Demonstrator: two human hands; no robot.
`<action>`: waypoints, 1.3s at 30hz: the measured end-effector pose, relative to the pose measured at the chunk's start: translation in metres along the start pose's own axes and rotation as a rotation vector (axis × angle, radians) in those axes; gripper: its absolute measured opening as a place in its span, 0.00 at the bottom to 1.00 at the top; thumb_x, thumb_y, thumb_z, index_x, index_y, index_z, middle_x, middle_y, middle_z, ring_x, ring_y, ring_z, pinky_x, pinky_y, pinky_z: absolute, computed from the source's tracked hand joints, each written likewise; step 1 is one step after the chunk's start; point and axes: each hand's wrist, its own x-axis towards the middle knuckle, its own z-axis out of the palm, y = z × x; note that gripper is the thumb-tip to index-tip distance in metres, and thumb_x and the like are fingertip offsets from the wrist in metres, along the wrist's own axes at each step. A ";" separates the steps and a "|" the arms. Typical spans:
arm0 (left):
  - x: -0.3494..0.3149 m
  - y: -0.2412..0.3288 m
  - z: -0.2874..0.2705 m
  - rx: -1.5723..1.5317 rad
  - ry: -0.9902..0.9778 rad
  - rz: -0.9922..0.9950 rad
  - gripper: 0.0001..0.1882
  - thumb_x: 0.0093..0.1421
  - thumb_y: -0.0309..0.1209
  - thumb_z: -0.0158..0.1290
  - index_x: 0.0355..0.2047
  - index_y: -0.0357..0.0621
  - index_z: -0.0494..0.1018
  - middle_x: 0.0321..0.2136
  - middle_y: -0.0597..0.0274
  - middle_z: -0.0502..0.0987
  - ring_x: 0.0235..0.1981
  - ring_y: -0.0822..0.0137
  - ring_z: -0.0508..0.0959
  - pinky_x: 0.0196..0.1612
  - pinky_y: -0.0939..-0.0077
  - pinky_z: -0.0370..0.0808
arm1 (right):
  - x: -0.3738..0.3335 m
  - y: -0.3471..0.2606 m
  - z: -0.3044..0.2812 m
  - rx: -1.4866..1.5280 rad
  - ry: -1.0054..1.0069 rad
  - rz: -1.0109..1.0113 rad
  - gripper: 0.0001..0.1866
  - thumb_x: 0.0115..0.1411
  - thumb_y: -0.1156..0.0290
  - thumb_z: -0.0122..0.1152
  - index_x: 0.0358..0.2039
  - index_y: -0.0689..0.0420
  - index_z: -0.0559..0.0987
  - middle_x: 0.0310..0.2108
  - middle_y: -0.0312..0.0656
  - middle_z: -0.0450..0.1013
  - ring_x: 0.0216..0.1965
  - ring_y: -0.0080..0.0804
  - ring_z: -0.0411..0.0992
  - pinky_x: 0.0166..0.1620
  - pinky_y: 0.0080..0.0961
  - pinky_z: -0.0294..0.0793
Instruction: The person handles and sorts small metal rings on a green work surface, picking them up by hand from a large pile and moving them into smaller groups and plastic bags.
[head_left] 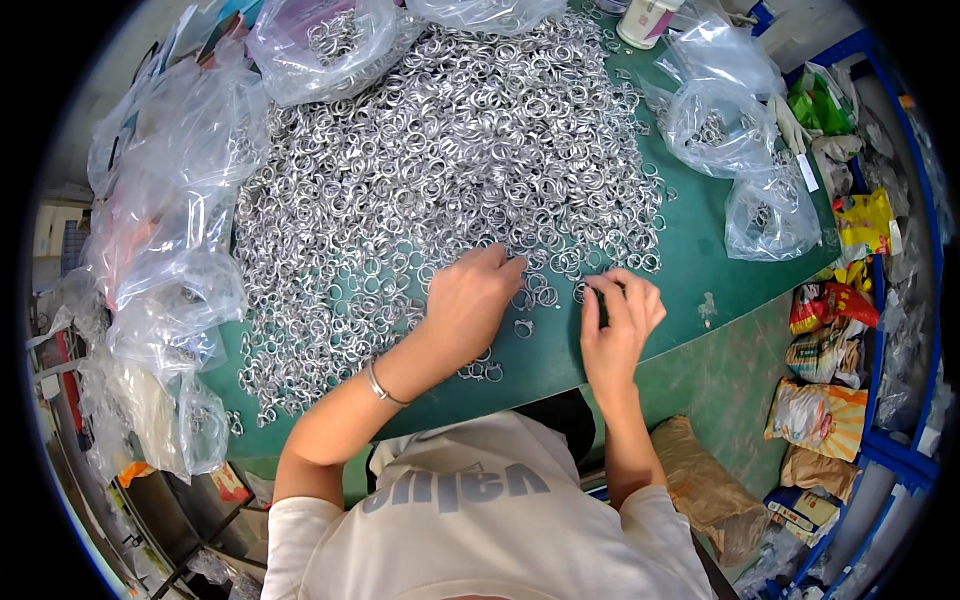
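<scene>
A broad heap of silvery metal rings (470,140) covers most of the green table (690,290). At the heap's near edge, my left hand (472,303) is closed, its fingers curled down among the rings; what they hold, if anything, is hidden. A bracelet circles that wrist. To its right, my right hand (620,318) has bent fingers, with thumb and forefinger pinched at a small ring (579,292). Between the hands, a single ring (523,328) lies apart on the green surface, near a few loose ones.
Clear plastic bags (170,220) crowd the table's left side. Another bag with rings (325,45) lies at the back. Smaller bags (720,125) and a white tub (648,20) stand at the back right. Blue shelving (900,450) with colourful packages and a brown sack (705,490) are right.
</scene>
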 end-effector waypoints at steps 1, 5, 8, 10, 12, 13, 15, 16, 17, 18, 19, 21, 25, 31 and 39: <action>0.001 -0.001 0.004 0.046 -0.039 0.009 0.09 0.51 0.27 0.58 0.34 0.45 0.77 0.25 0.61 0.73 0.28 0.59 0.76 0.26 0.67 0.72 | 0.004 -0.003 0.004 -0.011 -0.022 -0.018 0.09 0.50 0.75 0.63 0.34 0.56 0.78 0.39 0.39 0.69 0.44 0.39 0.65 0.48 0.37 0.55; 0.005 -0.001 0.006 0.079 -0.092 0.026 0.06 0.50 0.27 0.58 0.30 0.43 0.75 0.26 0.60 0.73 0.28 0.61 0.76 0.25 0.68 0.73 | 0.008 -0.007 0.010 -0.108 -0.058 -0.056 0.06 0.49 0.73 0.64 0.29 0.56 0.78 0.42 0.39 0.68 0.44 0.39 0.64 0.47 0.38 0.54; 0.006 -0.001 -0.008 -0.294 -0.118 -0.113 0.03 0.53 0.26 0.55 0.26 0.40 0.73 0.28 0.61 0.72 0.27 0.68 0.75 0.23 0.73 0.73 | 0.010 -0.008 -0.001 0.183 -0.056 -0.017 0.05 0.48 0.78 0.63 0.27 0.57 0.77 0.39 0.42 0.71 0.42 0.41 0.66 0.46 0.34 0.60; 0.006 -0.007 -0.018 -0.773 -0.259 -0.346 0.03 0.55 0.25 0.54 0.26 0.39 0.73 0.30 0.60 0.73 0.26 0.72 0.73 0.20 0.76 0.71 | 0.007 -0.004 -0.006 0.628 -0.056 0.101 0.07 0.48 0.82 0.62 0.28 0.60 0.75 0.37 0.44 0.73 0.37 0.38 0.70 0.41 0.28 0.67; -0.002 -0.013 -0.022 -1.513 -0.377 -0.634 0.04 0.57 0.26 0.53 0.27 0.39 0.72 0.31 0.57 0.73 0.25 0.73 0.71 0.17 0.81 0.68 | -0.004 -0.005 -0.008 1.355 -0.112 0.525 0.06 0.56 0.79 0.55 0.35 0.60 0.72 0.38 0.45 0.72 0.36 0.33 0.70 0.38 0.26 0.68; -0.008 -0.015 -0.022 -1.882 -0.420 -0.779 0.05 0.58 0.27 0.52 0.28 0.39 0.72 0.32 0.56 0.73 0.24 0.74 0.69 0.16 0.83 0.66 | -0.001 -0.009 -0.016 1.670 -0.173 0.722 0.05 0.59 0.78 0.52 0.37 0.60 0.71 0.38 0.44 0.72 0.36 0.32 0.70 0.37 0.24 0.68; -0.019 -0.016 -0.015 -2.084 -0.425 -0.695 0.08 0.60 0.31 0.51 0.28 0.39 0.71 0.31 0.51 0.73 0.22 0.71 0.69 0.13 0.88 0.62 | 0.005 -0.020 -0.028 1.904 -0.204 1.036 0.04 0.62 0.76 0.48 0.36 0.59 0.70 0.34 0.42 0.70 0.33 0.29 0.68 0.35 0.22 0.65; -0.022 -0.015 -0.012 -2.160 -0.459 -0.675 0.09 0.61 0.32 0.50 0.27 0.39 0.70 0.31 0.50 0.73 0.22 0.71 0.69 0.13 0.88 0.61 | 0.004 -0.025 -0.031 2.017 -0.216 1.196 0.04 0.63 0.75 0.46 0.36 0.59 0.70 0.33 0.41 0.70 0.31 0.28 0.67 0.33 0.20 0.64; -0.025 -0.014 -0.009 -2.236 -0.493 -0.655 0.10 0.61 0.33 0.50 0.27 0.40 0.70 0.30 0.50 0.73 0.21 0.70 0.68 0.13 0.88 0.61 | -0.002 -0.027 -0.028 1.974 -0.222 1.099 0.04 0.63 0.74 0.47 0.36 0.59 0.70 0.31 0.39 0.68 0.29 0.27 0.65 0.32 0.20 0.62; -0.031 -0.012 0.000 -2.139 -0.478 -0.722 0.12 0.62 0.35 0.50 0.26 0.42 0.68 0.27 0.53 0.73 0.21 0.71 0.69 0.12 0.87 0.61 | -0.011 -0.028 -0.022 1.929 -0.227 1.003 0.04 0.63 0.73 0.47 0.35 0.59 0.70 0.30 0.37 0.67 0.28 0.25 0.64 0.31 0.19 0.61; -0.032 -0.007 0.003 -2.110 -0.519 -0.744 0.12 0.63 0.35 0.50 0.25 0.42 0.68 0.26 0.54 0.73 0.21 0.71 0.69 0.12 0.87 0.60 | -0.019 -0.027 -0.018 1.878 -0.231 0.910 0.05 0.64 0.71 0.48 0.35 0.59 0.71 0.28 0.36 0.65 0.26 0.24 0.62 0.30 0.18 0.59; -0.034 0.002 0.009 -2.049 -0.601 -0.788 0.13 0.63 0.36 0.50 0.24 0.43 0.67 0.25 0.56 0.73 0.21 0.72 0.70 0.11 0.85 0.59 | -0.025 -0.021 -0.015 1.449 -0.193 0.823 0.06 0.64 0.71 0.50 0.37 0.59 0.73 0.28 0.33 0.63 0.25 0.23 0.60 0.29 0.19 0.58; -0.026 0.012 0.003 -1.912 -0.579 -0.891 0.09 0.63 0.34 0.50 0.36 0.41 0.74 0.26 0.61 0.74 0.23 0.74 0.72 0.14 0.88 0.59 | -0.010 0.004 -0.022 0.185 0.002 0.396 0.11 0.59 0.73 0.55 0.43 0.60 0.75 0.30 0.44 0.64 0.31 0.37 0.63 0.36 0.31 0.63; -0.019 0.013 0.008 -1.820 -0.543 -0.859 0.08 0.61 0.29 0.52 0.38 0.40 0.76 0.28 0.63 0.75 0.23 0.75 0.71 0.14 0.90 0.58 | -0.017 0.016 -0.003 -0.059 -0.004 0.193 0.18 0.54 0.71 0.62 0.44 0.62 0.74 0.30 0.47 0.63 0.35 0.45 0.62 0.39 0.38 0.61; -0.013 0.010 0.005 -1.633 -0.413 -0.817 0.09 0.59 0.24 0.52 0.39 0.38 0.77 0.24 0.64 0.75 0.22 0.77 0.70 0.15 0.88 0.60 | -0.003 0.022 -0.009 0.104 0.154 0.170 0.12 0.53 0.75 0.62 0.39 0.60 0.78 0.25 0.44 0.62 0.30 0.41 0.62 0.36 0.35 0.61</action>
